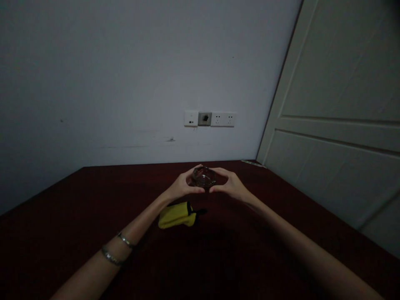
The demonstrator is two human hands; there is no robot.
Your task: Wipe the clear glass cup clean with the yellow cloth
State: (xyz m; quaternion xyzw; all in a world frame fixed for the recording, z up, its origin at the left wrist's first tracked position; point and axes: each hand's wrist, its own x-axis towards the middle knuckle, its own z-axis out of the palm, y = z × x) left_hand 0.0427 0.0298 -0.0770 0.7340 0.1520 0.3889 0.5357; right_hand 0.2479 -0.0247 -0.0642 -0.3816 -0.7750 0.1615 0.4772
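Note:
A clear glass ashtray (204,178) is between my two hands, near the far part of the dark red table (125,196). My left hand (183,184) curves round its left side, thumb in front and fingers behind. Round its right side curls my right hand (230,184) in the same way, its thumb almost meeting the left one. Whether the glass rests on the tabletop or is slightly raised, I cannot tell. A folded yellow cloth with black edging (176,216) lies just in front of my left wrist.
Behind the table stands a pale wall with a row of sockets and switch plates (210,119). A white panelled door or cabinet (337,146) borders the right side. A thin flat strip (252,163) lies at the far right corner of the table.

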